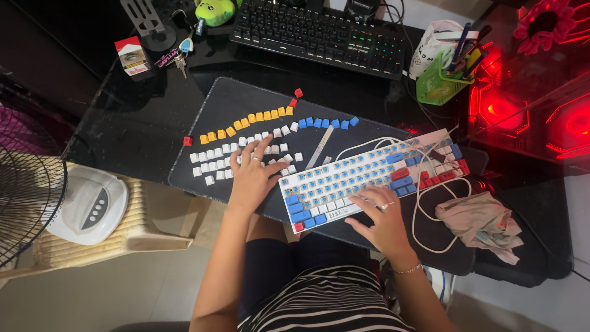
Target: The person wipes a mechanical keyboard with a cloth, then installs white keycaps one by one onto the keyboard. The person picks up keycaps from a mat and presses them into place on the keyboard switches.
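The left hand [251, 178] hides some white keycaps [212, 161]; the fan [24, 203] is cut off at the left edge; keycap legends are too small to tell.

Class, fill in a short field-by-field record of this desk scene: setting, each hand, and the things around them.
Setting: black desk mat on a dark desk
Left hand: fingers spread over loose white keycaps
Right hand: resting on the front edge of a partly stripped keyboard
Sorted keycaps: yellow row, blue row, few red
Behind: black backlit keyboard, green pen holder
Right of keyboard: crumpled cloth
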